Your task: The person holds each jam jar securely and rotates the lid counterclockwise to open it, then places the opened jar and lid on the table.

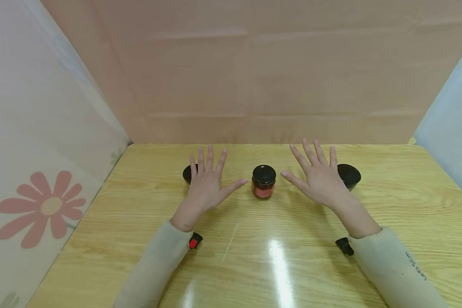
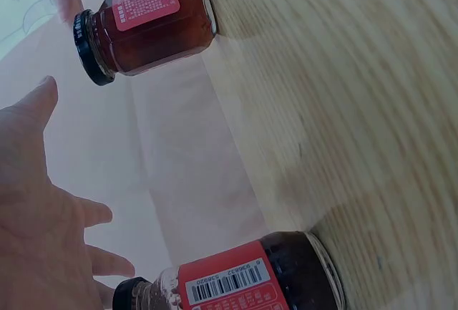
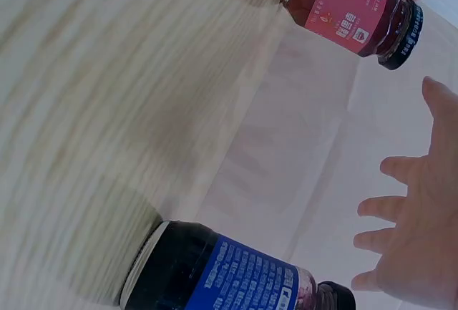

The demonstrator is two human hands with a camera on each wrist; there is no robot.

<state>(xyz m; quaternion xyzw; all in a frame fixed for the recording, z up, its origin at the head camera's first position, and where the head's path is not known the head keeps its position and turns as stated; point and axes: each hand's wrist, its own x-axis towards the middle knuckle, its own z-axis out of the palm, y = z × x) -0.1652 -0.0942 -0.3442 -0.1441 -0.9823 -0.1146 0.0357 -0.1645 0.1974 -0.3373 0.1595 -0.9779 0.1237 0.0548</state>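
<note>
A glass jar with a black lid and a pink-red label [image 1: 264, 183] stands upright between my two hands, apart from both. My left hand [image 1: 205, 186] hovers palm down with fingers spread, holding nothing. Partly covered by it in the head view is a second black-lidded jar [image 1: 186, 174]; the left wrist view shows its red label with a barcode [image 2: 232, 281]. On the other side, my right hand [image 1: 323, 182] is likewise spread out and holds nothing. Just beyond its outer edge stands a third jar [image 1: 349, 175], dark inside, with a blue label [image 3: 243, 281].
The jars stand on a wood-grain table [image 1: 250, 273]. A beige sheet [image 1: 254, 77] rises behind it, and a pale panel with a flower print [image 1: 100, 124] borders the left. Black strap ends [image 1: 344, 246] stick out near both sleeves.
</note>
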